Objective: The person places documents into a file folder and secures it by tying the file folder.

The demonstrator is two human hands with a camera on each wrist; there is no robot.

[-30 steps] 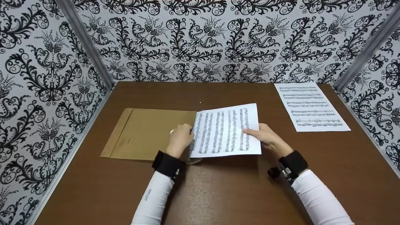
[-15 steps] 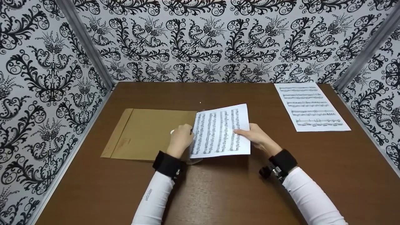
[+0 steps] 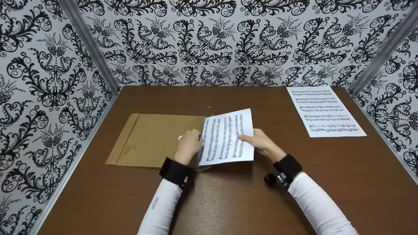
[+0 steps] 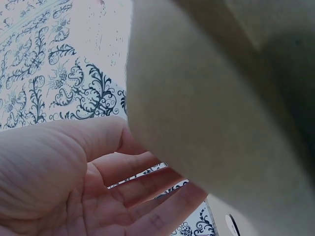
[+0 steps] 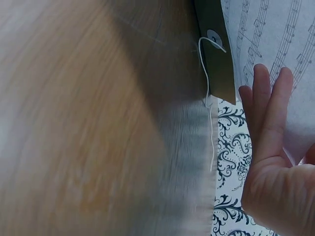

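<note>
The kraft envelope (image 3: 160,137) carries a small block of stamped print (image 3: 130,148) near its lower left, too faint to read, and the lettering on the left sleeve (image 3: 156,209) is too small to make out; the sheet music (image 3: 225,137) is turned sideways, its staves running up and down, with notes but no legible words. The left hand (image 3: 188,147) pinches the envelope at its open right end, thumb on one face and fingers on the other, while the right hand (image 3: 264,143) has its grip on the outer edge of the sheet music, thumb over the printed face and fingers spread along the underside, where staves also show. The left part of the sheet music runs out of sight at the envelope's open end, and its right end is raised over the brown tabletop (image 3: 228,199). The right wrist view shows a white button (image 5: 214,38) and a loose string (image 5: 205,73) at the envelope. A second page (image 3: 328,112) lies at the far right corner, touching the back edge, well apart from the right hand; brown surface stretches between them, and a wide band of it runs along the near side
</note>
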